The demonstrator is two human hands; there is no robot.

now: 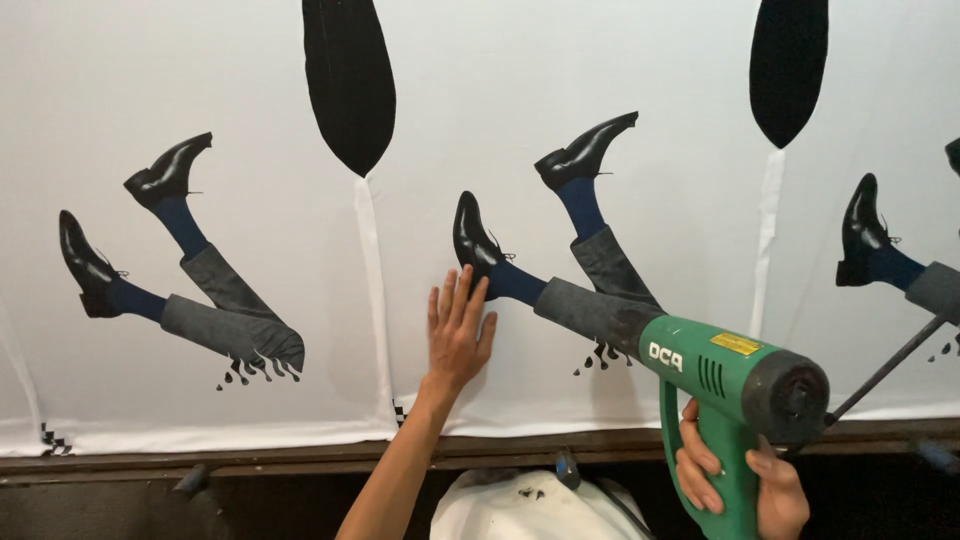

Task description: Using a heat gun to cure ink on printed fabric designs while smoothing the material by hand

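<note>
With the left hand (458, 335) pressed flat and open on the white printed sheet (480, 120), the right hand (735, 480) at four o'clock grips the green heat gun (725, 385) tight, best kept moving slowly.

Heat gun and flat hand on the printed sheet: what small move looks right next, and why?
Probably sweep the green heat gun, gripped by the right hand, slightly left toward the left hand. Its nozzle points at the printed trouser leg, while that palm presses the white printed sheet just beside.
</note>
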